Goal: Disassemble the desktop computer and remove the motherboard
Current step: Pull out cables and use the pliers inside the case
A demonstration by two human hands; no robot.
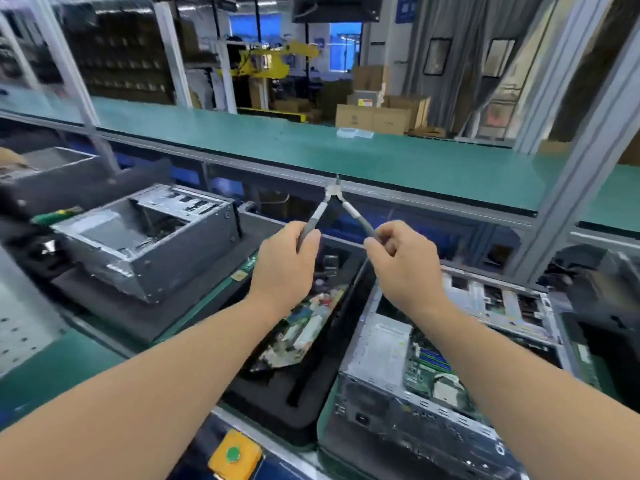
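Note:
Both hands hold a pair of pliers [335,197] up above the bench, handles spread wide, jaws pointing away. My left hand [284,268] grips the left handle, my right hand [401,263] pinches the right handle. Below my right forearm lies an open desktop case [391,372] with its green motherboard [427,367] inside. Under my hands a black tray [277,407] holds a loose circuit board [304,330]. Another open, mostly gutted grey case [145,237] stands at the left on a black mat.
A raised green shelf [381,157] runs across behind the hands, carried by grey aluminium posts [571,188]. A yellow box with a green button [234,455] sits at the near edge. A green-handled screwdriver [52,216] lies far left. Cardboard boxes stand in the background.

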